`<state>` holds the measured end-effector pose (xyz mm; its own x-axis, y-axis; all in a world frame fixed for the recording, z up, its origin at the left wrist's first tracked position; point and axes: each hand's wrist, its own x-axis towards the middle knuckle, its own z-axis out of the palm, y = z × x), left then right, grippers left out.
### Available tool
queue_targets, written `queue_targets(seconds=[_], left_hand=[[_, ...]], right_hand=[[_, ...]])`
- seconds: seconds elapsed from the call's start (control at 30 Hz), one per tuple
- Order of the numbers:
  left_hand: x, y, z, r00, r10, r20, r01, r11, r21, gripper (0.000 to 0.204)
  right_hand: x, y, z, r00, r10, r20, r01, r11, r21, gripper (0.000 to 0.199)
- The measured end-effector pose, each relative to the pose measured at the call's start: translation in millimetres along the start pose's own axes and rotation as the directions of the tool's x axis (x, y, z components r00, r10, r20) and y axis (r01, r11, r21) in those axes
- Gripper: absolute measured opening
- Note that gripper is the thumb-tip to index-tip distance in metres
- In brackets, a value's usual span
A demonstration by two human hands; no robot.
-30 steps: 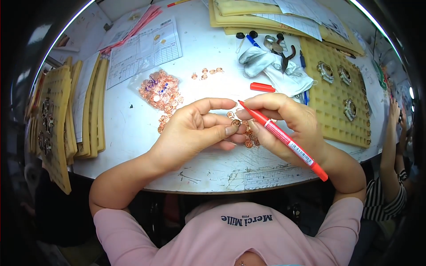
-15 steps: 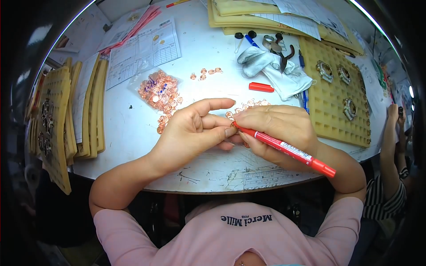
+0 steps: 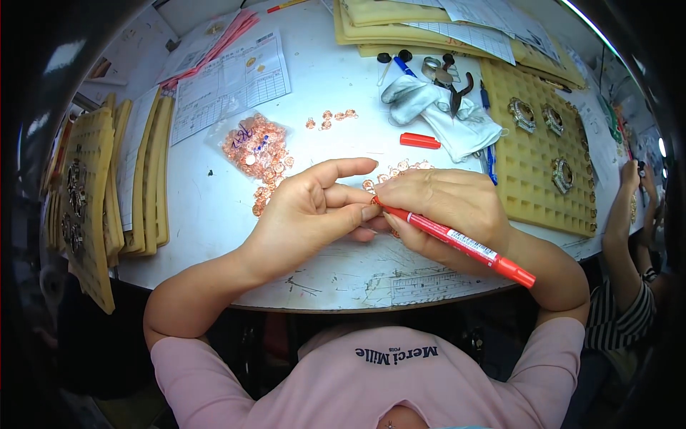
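Your right hand (image 3: 446, 207) is closed around a red marker pen (image 3: 457, 242), its tip at the fingertips of your left hand (image 3: 311, 211) and its far end pointing to 4 o'clock. Your left hand is half open, index finger stretched out, thumb and middle fingers pinched against the pen tip; whatever small piece sits there is too hidden to tell. Small copper-coloured rings (image 3: 400, 168) lie on the white table (image 3: 207, 214) just beyond your knuckles at 12 o'clock. A clear bag of the same rings (image 3: 254, 143) sits at 10 o'clock, and the red pen cap (image 3: 420, 141) lies at 12 o'clock
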<state>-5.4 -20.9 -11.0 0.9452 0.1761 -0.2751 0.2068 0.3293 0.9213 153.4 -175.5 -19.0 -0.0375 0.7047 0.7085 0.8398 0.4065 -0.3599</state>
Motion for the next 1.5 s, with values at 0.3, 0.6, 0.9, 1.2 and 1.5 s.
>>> queue_targets(seconds=[0.3,0.6,0.9,1.2,1.5], left_hand=[[1,3,2,1.0,-0.011,0.011,0.011,1.0,0.017,0.051],[-1,7,2,1.0,-0.018,0.019,0.017,1.0,0.015,0.052],[2,5,-2,0.997,0.078,0.006,-0.078,0.993,0.094,0.055],[3,6,-3,0.999,0.028,-0.016,-0.027,1.0,0.007,0.059],[3,5,-6,1.0,0.018,0.01,-0.018,0.998,-0.056,0.057]], right_hand=[[1,-2,-1,1.0,-0.005,0.01,0.006,1.0,-0.022,0.027],[2,8,-1,0.999,0.036,-0.005,-0.036,0.996,-0.079,0.028],[-1,5,-5,0.965,0.237,0.11,-0.24,0.971,0.009,0.008],[2,5,-7,0.977,0.165,0.134,-0.165,0.986,-0.006,0.028],[-1,11,-7,0.966,0.209,0.151,-0.215,0.976,0.026,0.02]])
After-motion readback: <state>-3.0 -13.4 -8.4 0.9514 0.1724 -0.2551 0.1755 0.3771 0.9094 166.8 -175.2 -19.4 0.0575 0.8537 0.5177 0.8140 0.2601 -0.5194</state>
